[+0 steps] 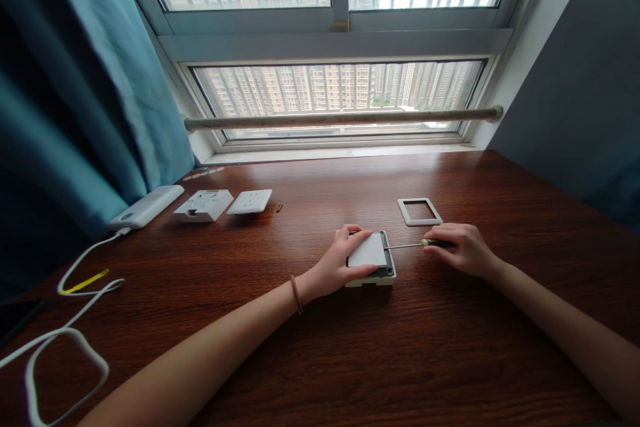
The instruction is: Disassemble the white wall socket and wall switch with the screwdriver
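My left hand [345, 257] grips a white wall switch [369, 251] from its left side, thumb and fingers wrapped over its far and near edges. The switch sits in a white box [385, 280] on the table, and a dark grey frame shows along its right side. In my right hand [463, 248] is a screwdriver [406, 246], held nearly level by its handle. Its tip reaches the right edge of the switch; the exact contact is too small to make out. Beyond my right hand lies a white rectangular cover frame [420, 211].
At the back left stand a white socket box [204, 205], a white socket plate [250, 201] and small screws [279, 207]. A white power strip [147, 207] lies by the blue curtain [100, 80], its white cable [80, 327] looping forward over the brown table [310, 360].
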A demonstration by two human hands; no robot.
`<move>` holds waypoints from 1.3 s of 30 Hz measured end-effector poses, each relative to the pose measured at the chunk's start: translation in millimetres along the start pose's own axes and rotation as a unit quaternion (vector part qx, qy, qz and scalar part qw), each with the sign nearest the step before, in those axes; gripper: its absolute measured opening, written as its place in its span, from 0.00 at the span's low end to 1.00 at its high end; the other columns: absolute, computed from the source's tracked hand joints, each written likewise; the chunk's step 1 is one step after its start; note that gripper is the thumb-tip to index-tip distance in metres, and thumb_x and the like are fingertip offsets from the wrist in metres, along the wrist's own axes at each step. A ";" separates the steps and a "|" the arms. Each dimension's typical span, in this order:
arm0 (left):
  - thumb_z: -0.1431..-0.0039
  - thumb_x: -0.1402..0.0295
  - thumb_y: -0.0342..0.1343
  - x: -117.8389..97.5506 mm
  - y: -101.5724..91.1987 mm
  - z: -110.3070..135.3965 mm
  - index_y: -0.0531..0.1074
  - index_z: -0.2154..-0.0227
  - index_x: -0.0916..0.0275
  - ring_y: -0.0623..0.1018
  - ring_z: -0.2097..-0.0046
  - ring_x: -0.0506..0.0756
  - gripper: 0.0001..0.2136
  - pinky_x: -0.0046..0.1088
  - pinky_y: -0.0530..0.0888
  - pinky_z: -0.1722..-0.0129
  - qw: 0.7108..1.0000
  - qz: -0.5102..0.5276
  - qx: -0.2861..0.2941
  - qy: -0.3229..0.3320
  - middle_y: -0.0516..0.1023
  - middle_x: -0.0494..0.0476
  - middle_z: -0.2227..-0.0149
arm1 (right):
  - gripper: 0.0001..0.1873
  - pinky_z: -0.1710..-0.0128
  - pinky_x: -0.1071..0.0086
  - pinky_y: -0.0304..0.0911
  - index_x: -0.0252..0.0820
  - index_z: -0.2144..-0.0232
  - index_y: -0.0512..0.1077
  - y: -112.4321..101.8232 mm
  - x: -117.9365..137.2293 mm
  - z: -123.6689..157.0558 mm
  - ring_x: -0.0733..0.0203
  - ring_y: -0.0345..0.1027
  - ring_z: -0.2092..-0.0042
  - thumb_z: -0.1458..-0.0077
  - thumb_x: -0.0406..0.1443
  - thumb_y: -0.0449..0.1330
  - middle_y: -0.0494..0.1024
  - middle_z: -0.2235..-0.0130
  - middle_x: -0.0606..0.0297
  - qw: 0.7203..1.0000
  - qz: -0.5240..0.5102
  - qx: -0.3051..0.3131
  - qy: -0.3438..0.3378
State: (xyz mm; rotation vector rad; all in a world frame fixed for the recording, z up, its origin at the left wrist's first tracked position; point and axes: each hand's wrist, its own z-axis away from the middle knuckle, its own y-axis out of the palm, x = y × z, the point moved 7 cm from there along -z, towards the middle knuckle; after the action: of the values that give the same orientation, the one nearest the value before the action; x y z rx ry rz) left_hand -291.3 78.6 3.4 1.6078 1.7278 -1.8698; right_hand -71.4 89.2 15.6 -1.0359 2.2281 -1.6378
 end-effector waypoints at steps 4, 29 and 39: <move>0.48 0.57 0.56 0.8 2.0 -1.5 0.59 0.45 0.60 0.59 0.44 0.59 0.28 0.38 0.55 0.41 1.000 -0.010 0.011 0.010 0.57 0.62 0.48 | 0.08 0.65 0.66 0.57 0.46 0.67 0.74 -23.6 22.1 5.9 0.59 0.67 0.67 0.50 0.40 0.59 0.78 0.69 0.64 0.981 0.137 -0.093 -0.100; 0.48 0.57 0.56 1.2 -0.7 1.1 0.58 0.45 0.61 0.58 0.44 0.59 0.29 0.36 0.55 0.41 1.000 0.018 -0.016 0.005 0.56 0.62 0.47 | 0.20 0.75 0.73 0.55 0.39 0.77 0.74 29.1 -6.7 -0.9 0.65 0.61 0.76 0.49 0.48 0.54 0.70 0.80 0.67 0.956 -0.237 0.084 0.150; 0.48 0.58 0.56 -0.8 -3.8 0.2 0.58 0.47 0.61 0.60 0.44 0.59 0.26 0.36 0.56 0.42 0.998 0.022 -0.054 0.013 0.58 0.62 0.47 | 0.17 0.74 0.73 0.56 0.39 0.77 0.71 10.4 4.3 -2.8 0.65 0.61 0.74 0.48 0.46 0.54 0.69 0.78 0.67 0.957 -0.237 -0.021 0.168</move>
State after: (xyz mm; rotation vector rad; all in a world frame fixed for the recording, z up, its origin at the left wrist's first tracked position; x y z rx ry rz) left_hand -293.7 79.3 6.4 1.6221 1.7570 -1.7113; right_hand -80.4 90.2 8.4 -1.4938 2.3522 -2.1046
